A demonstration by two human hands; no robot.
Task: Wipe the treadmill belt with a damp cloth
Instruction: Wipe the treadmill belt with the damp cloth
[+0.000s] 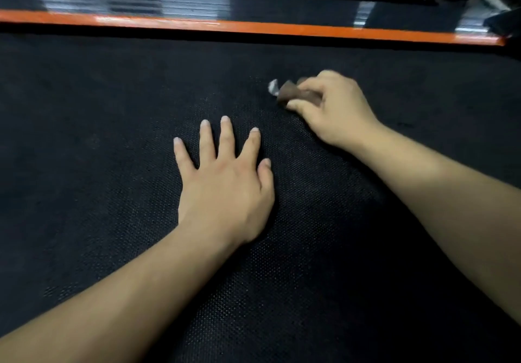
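The right hand (332, 109), right of centre in the frame, has its fingers curled around a small bunched brown cloth with a pale corner (293, 93), holding it down on the black textured treadmill belt (98, 137). The left hand (225, 176), at centre, lies flat on the belt with fingers spread and straight. An orange side strip (253, 28) runs across the top of the frame beyond the belt

left hand (225, 182) on belt (98, 137) | cloth (293, 95) right, beyond
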